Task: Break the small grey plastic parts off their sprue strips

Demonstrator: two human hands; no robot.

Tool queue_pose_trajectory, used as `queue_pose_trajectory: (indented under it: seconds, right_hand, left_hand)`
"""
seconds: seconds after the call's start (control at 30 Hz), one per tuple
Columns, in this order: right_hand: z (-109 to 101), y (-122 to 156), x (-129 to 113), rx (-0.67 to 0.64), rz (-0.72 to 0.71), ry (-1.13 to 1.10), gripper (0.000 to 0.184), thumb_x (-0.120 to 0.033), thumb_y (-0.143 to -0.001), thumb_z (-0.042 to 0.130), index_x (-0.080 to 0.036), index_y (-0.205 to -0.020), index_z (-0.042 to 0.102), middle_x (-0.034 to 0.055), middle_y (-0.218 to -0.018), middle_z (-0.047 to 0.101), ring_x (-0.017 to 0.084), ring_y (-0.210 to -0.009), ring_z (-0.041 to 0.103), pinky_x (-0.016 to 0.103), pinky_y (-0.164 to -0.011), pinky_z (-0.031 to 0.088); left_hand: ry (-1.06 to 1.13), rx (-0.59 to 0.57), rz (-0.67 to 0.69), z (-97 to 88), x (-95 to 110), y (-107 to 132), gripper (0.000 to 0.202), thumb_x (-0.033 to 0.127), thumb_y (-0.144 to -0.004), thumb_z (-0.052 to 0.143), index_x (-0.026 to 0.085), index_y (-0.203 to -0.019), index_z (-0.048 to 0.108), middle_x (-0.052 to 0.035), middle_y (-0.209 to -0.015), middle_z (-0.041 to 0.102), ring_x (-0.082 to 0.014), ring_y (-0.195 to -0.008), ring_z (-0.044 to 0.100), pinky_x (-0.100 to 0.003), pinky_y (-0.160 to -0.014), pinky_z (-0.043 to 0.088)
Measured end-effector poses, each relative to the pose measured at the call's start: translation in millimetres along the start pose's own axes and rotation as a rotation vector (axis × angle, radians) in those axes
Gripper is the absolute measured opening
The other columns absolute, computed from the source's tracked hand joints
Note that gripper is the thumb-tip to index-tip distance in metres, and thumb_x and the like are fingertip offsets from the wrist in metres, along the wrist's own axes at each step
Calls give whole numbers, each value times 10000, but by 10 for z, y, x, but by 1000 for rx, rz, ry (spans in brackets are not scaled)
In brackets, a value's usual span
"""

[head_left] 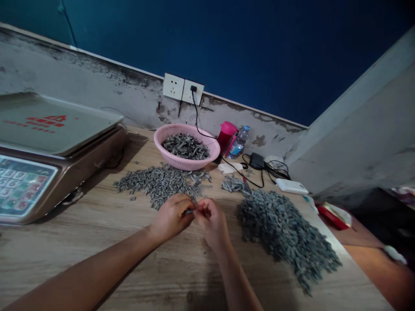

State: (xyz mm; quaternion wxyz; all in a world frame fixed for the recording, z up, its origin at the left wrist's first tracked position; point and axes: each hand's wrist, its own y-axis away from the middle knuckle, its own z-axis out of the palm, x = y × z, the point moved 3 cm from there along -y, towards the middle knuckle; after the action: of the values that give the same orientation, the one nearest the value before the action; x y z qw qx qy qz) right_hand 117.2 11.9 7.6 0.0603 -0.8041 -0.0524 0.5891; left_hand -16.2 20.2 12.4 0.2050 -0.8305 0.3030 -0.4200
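My left hand [175, 216] and my right hand [210, 218] meet over the wooden table, their fingertips pinched together. A small grey piece [188, 211] shows between the fingers of my left hand; its exact kind is too small to tell. What my right fingertips grip is hidden. Just beyond my hands spreads a pile of small grey pieces [158, 181]. To the right lies a larger heap of grey-green pieces [288, 229]. A pink plastic basket [158, 144] at the back holds curved grey strips [186, 147].
On the left stands a weighing scale [65, 166] with a flat tray. Along the wall are a pink-lidded cup [225, 136], a water bottle [239, 142], a black power adapter [256, 161] with cables and a white box-like device [292, 186]. A cord hangs from the wall socket [193, 91].
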Motion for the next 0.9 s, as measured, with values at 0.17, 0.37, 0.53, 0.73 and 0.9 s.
queue_pose_trajectory:
  seconds: [0.17, 0.37, 0.53, 0.73, 0.9]
  right_hand:
    - [-34, -5, -15, 4, -25, 23, 156, -251, -755, 529, -170, -885, 563, -14, -660, 552, 120, -583, 511, 212, -555, 399]
    - [-3, -8, -3, 5, -96, 77, 218, -214, -737, 555, -182, -953, 555, -11, -696, 555, 123, -609, 534, 214, -583, 430]
    - [49, 20, 33, 2, -88, 114, 230, -193, -732, 550, -189, -962, 562, 10, -759, 607, 145, -674, 590, 241, -645, 468]
    - [69, -4, 109, -15, -46, 11, 290, -152, -689, 543, -198, -976, 543, -1, -762, 590, 141, -680, 589, 228, -623, 471]
    - [66, 19, 68, 51, -34, 11, 323, -116, -658, 522, -172, -974, 557, -9, -705, 603, 141, -638, 587, 233, -625, 470]
  left_hand:
    - [-107, 56, 27, -16, -20, 0, 60, 94, -739, 570, 152, -733, 582, -42, -751, 591, -166, -746, 526, -290, -693, 425]
    - [-147, 101, 48, -56, -29, -2, 81, 75, -708, 589, 148, -741, 580, -50, -763, 592, -174, -756, 532, -299, -695, 438]
    - [-182, 84, 96, -60, 41, 6, 67, 79, -737, 572, 144, -753, 579, -54, -779, 585, -179, -770, 520, -314, -704, 437]
    - [-197, 40, 95, -17, 10, 14, 48, 108, -770, 553, 148, -779, 578, -56, -802, 588, -181, -780, 522, -318, -708, 447]
    - [-206, 33, 160, -119, 5, 66, 58, 188, -794, 544, 157, -796, 592, -60, -806, 601, -181, -762, 545, -315, -694, 462]
